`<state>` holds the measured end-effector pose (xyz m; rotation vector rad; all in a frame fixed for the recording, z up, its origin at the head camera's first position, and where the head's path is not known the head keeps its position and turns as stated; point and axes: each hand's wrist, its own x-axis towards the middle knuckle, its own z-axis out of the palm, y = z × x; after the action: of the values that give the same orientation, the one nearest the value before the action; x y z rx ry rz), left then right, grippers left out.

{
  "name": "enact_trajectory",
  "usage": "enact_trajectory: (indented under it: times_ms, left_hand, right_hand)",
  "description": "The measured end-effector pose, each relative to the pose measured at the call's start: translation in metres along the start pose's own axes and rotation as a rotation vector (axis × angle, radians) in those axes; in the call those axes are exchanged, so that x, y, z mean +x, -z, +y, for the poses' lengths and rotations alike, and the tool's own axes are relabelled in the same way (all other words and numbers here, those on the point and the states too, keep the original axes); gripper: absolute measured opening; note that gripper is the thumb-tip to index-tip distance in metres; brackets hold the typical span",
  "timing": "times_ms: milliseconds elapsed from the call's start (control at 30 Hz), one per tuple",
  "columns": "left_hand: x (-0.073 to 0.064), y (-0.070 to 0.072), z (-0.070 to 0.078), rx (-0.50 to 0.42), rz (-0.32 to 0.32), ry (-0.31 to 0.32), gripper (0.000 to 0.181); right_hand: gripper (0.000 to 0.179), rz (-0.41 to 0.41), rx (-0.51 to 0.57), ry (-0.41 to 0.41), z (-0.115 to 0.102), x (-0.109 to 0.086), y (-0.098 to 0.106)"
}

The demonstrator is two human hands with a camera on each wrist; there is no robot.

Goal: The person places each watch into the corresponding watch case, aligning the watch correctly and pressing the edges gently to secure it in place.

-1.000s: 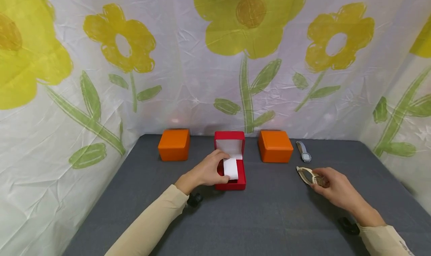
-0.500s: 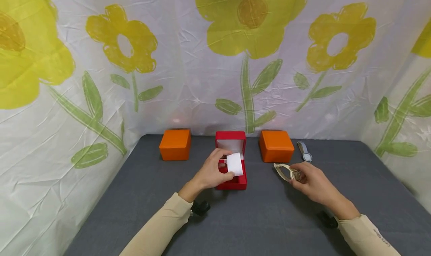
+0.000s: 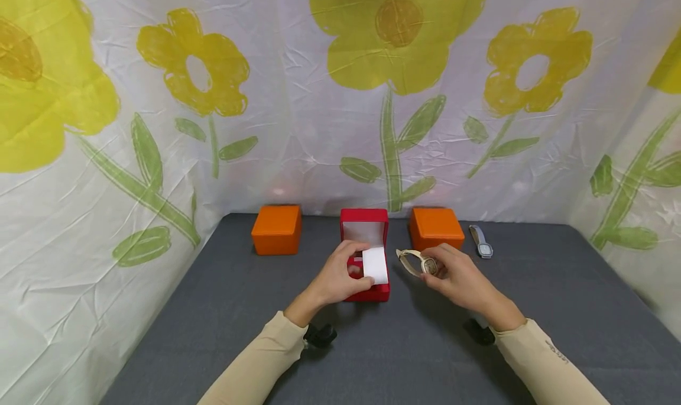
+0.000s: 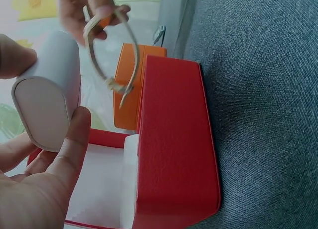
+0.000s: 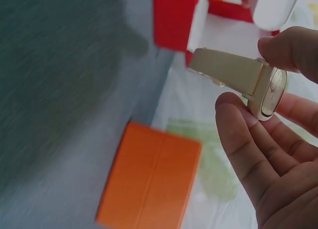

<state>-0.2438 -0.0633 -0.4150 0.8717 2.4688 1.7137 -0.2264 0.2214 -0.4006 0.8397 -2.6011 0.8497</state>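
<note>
My left hand [image 3: 340, 278] pinches a white watch cushion [image 3: 375, 265] by its ends, held over the red watch box [image 3: 367, 295]. That box stands with its lid up, white lining showing. In the left wrist view the cushion [image 4: 47, 90] sits between thumb and fingers, its rounded flat end toward the camera. To the right of the box, my right hand [image 3: 460, 278] grips a cream-strapped wristwatch [image 3: 409, 263] by its case, thumb on one side and fingers on the other. Its strap forms a loop pointing left, toward the cushion; in the right wrist view the strap [image 5: 228, 67] appears edge-on.
One closed orange box [image 3: 276, 230] stands left of the red box, and another orange box [image 3: 436, 227] to its right. A second watch [image 3: 481, 242] with a pale strap lies on the dark grey tablecloth [image 3: 213, 334] at the right. A flowered curtain [image 3: 298, 127] hangs behind.
My right hand has carried the cream-strapped watch leftward from the table's right side to near the red box. My left hand has shifted slightly right with the cushion, which rose and lowered a little.
</note>
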Motion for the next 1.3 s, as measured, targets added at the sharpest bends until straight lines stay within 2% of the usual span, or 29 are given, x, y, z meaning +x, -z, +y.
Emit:
enact_trajectory:
  times_ms: [333,400,567,767,1067,1300]
  left_hand:
    - [-0.002,0.0,-0.002,0.003,0.016,0.011,0.061]
    - [-0.003,0.002,0.005,0.001,0.015,0.011,0.06]
    - [-0.009,0.008,0.034,-0.008,0.0,0.011,0.059]
    - [-0.011,0.012,0.043,0.008,0.007,0.027,0.059]
    - [-0.01,0.01,0.041,-0.01,0.083,0.041,0.058]
    - [-0.001,0.005,0.006,-0.026,0.141,0.052,0.061]
  right_hand:
    - [0.036,-0.018,0.053,0.028,-0.025,0.027,-0.014]
    - [0.037,-0.03,0.063,0.026,-0.028,0.031,-0.016]
    - [0.036,-0.055,0.1,0.059,-0.03,0.039,-0.02]
    - [0.035,-0.069,0.14,0.075,-0.034,0.044,-0.022]
    - [0.032,-0.071,0.151,0.096,-0.041,0.048,-0.026]
    - [0.033,-0.008,0.126,0.112,-0.044,0.05,-0.032]
